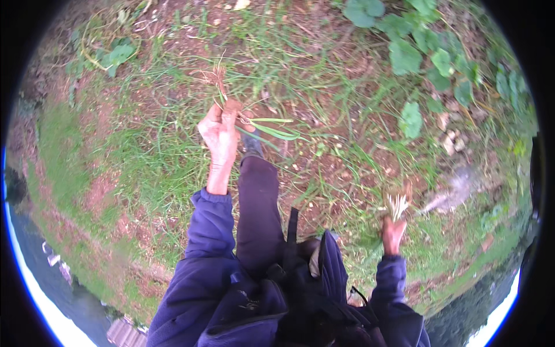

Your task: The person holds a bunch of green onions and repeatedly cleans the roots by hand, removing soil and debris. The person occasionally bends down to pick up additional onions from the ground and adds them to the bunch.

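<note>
My left hand, raised at the upper middle, pinches a thin green plant whose brown, soil-covered roots stick out above my fingers; its narrow green leaves trail off to the right. Lower right, my right hand is closed around a bunch of slender plants with pale, whitish stems and brownish roots pointing up. The leaf ends of that bunch are blurred below the fist. Both hands are bare below dark blue fleece sleeves.
Grassy clumps and reddish soil cover the sloping ground. Broad-leaved vines grow at the upper right, with a smaller vine at the upper left. My dark boot and trouser leg are between the hands. Pale dry leaves lie at right.
</note>
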Demonstrator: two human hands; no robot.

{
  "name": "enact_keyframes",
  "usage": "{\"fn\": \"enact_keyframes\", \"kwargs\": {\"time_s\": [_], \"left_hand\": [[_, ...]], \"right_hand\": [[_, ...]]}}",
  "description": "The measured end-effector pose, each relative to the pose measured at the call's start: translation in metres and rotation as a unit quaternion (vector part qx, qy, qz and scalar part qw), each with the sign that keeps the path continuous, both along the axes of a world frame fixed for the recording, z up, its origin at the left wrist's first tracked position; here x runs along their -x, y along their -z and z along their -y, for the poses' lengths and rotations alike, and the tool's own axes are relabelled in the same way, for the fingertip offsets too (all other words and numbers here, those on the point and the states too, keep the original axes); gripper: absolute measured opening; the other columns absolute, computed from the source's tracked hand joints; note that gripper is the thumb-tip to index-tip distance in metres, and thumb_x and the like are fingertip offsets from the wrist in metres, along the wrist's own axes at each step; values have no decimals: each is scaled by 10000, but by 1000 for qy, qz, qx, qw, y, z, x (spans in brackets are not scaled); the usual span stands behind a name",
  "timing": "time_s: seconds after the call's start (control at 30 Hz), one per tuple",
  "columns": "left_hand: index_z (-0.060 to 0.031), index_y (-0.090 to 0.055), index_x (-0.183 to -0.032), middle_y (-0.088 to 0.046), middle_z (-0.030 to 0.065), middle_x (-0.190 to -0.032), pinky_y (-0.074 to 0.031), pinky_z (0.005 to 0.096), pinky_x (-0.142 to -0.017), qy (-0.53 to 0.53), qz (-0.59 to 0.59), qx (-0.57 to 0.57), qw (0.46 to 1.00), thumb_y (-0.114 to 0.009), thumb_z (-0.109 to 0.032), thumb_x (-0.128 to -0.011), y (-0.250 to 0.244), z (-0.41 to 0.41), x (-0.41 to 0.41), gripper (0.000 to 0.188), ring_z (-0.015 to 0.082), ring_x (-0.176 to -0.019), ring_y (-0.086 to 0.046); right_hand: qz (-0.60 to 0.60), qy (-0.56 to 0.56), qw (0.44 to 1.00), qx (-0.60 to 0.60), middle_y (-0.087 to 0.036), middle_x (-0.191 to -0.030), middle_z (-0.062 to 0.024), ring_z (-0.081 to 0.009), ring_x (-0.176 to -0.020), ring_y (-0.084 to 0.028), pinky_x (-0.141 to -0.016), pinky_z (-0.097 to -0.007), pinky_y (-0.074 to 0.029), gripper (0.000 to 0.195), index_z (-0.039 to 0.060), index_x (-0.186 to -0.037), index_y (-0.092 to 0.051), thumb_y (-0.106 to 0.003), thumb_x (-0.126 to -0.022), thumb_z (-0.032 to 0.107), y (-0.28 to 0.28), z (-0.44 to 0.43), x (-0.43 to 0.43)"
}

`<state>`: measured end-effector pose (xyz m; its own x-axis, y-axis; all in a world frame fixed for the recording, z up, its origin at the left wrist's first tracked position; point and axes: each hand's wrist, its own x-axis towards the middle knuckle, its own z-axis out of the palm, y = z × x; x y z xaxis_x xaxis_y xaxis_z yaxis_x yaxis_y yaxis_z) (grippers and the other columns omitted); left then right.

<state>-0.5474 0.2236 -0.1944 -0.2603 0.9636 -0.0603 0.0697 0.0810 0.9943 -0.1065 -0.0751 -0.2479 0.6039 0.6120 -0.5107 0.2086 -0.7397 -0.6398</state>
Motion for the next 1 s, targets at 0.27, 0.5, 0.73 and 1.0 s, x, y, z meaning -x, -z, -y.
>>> {"fn": "enact_keyframes", "kwargs": {"time_s": [0.27,0.5,0.73,1.0], "left_hand": [[111,-644,-1004,-723,215,-787,-483,235,-461,226,136,50,963,-521,-177,-911,-92,65,-97,327,225,-565,-699],[43,-677,-987,-736,119,-799,-440,199,-449,374,56,58,924,-564,-164,-922,-142,123,-159,244,152,-594,-705],[61,-685,-963,-718,85,-786,-428,201,-415,465,52,55,882,-547,-101,-879,-169,161,-199,229,162,-562,-703],[110,-645,-1019,-728,204,-794,-420,202,-385,365,84,82,923,-532,-142,-910,-170,166,-207,296,192,-531,-690]], "right_hand": [[-94,-45,972,-211,-655,-693,-66,-111,-444,-564,-496,-273,-528,181,-42,-929,-686,-664,-880,131,-179,-133,88],[-197,-98,939,-264,-645,-653,-37,-73,-472,-562,-422,-217,-426,205,-41,-888,-696,-736,-855,157,-230,-124,97],[-245,-154,909,-301,-648,-657,-36,-64,-481,-553,-426,-227,-424,167,-42,-899,-676,-702,-893,123,-232,-88,81],[-317,49,862,-394,-574,-552,-32,-100,-402,-519,-373,-236,-424,133,-15,-789,-646,-694,-889,59,-228,-61,32]]}}
